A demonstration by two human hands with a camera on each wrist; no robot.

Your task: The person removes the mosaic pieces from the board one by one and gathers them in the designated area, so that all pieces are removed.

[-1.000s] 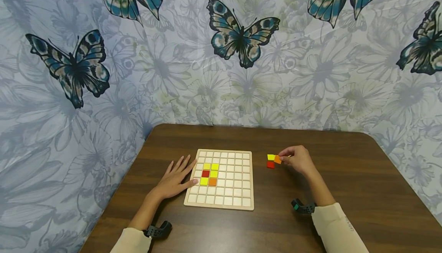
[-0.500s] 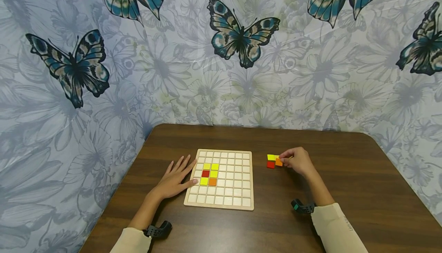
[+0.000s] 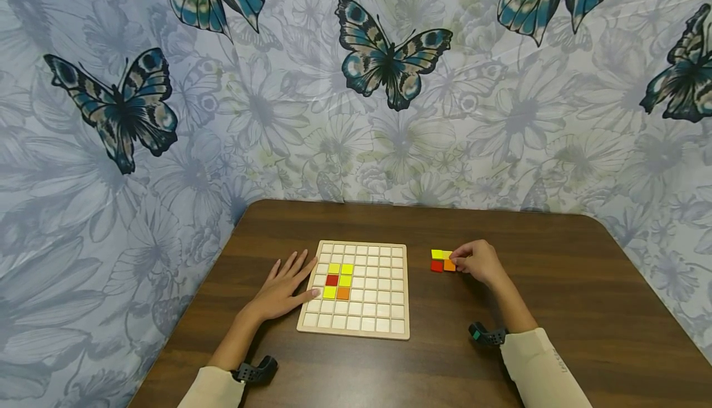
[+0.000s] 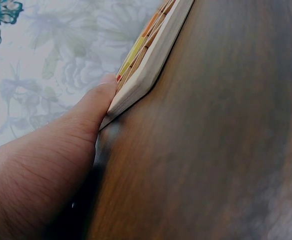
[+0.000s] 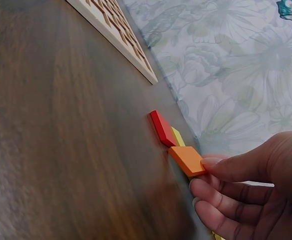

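A pale wooden grid board (image 3: 379, 327) lies on the table. Several yellow tiles, a dark red tile (image 3: 331, 280) and an orange tile (image 3: 343, 293) sit in its left cells. The left hand (image 3: 283, 290) is spread flat at the board's left side, thumb on the frame and a fingertip touching the edge. To the right of the board, the right hand (image 3: 479, 261) pinches a loose orange square tile (image 5: 187, 160) at its edge with the thumb and fingers. That tile adjoins a red tile (image 3: 436, 266) and two yellow tiles, one being the left yellow tile (image 3: 436, 254); fingertips partly cover the other.
The brown wooden table (image 3: 439, 371) has rounded far corners and meets a floral cloth backdrop (image 3: 267, 117) with butterflies. A black strap device is worn on each wrist, the left one (image 3: 256, 371) and the right one (image 3: 486, 335).
The right hand has drawn the orange tile slightly toward the person, beside the red tile. A second yellow tile behind it has come into view. The left hand has stayed put.
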